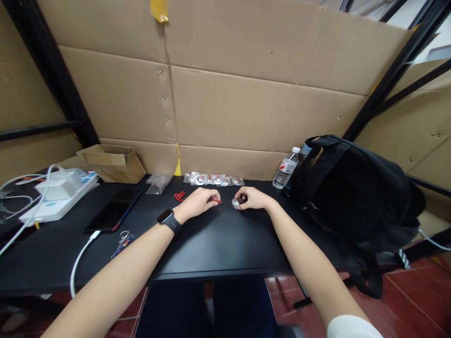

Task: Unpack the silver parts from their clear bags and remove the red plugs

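My left hand (204, 201), with a dark watch on its wrist, is closed in a pinch just above the black table. A small red piece, which looks like cord, shows at its fingertips. Opposite it, my right hand (254, 197) has its fingers curled round a small round shiny metal object (236, 203). The fingers cover part of this object, and its exact kind is unclear. A bunch of red cord (179, 196) lies to the left of my left hand. Behind both hands, small clear packets (214, 179) with round silvery pieces and red bits form a row.
On the left are a crumpled clear bag (158, 183), an open cardboard box (113, 164), a phone (113, 210) on a white cable, a keychain (123, 244) and a power strip (59, 199). A water bottle (284, 170) and black backpack (359, 197) stand right.
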Tool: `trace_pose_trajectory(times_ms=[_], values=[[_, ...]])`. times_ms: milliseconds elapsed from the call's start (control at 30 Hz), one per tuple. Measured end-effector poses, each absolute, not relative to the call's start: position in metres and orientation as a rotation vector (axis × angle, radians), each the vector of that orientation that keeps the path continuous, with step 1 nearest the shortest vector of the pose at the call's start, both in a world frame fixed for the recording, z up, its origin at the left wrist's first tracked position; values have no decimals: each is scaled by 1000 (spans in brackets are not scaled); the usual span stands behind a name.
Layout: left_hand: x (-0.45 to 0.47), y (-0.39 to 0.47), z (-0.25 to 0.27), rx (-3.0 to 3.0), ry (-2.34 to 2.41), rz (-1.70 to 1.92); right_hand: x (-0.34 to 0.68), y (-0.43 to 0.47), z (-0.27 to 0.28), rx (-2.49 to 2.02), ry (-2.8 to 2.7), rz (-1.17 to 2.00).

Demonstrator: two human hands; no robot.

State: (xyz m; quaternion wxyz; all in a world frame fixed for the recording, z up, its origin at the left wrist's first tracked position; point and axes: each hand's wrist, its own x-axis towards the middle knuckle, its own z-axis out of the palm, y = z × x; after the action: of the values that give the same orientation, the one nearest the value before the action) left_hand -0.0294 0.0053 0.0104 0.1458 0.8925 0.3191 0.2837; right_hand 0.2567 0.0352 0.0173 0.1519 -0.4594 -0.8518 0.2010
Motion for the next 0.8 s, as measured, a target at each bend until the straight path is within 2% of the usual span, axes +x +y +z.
trace_pose_trajectory(times_ms=[433, 800], values=[[-25, 7, 10, 2283, 1078, 1136, 200, 9, 14, -799, -1851, 911], [-20, -2, 16, 2364, 1079, 1185, 188, 5, 5, -758, -1737, 1000]])
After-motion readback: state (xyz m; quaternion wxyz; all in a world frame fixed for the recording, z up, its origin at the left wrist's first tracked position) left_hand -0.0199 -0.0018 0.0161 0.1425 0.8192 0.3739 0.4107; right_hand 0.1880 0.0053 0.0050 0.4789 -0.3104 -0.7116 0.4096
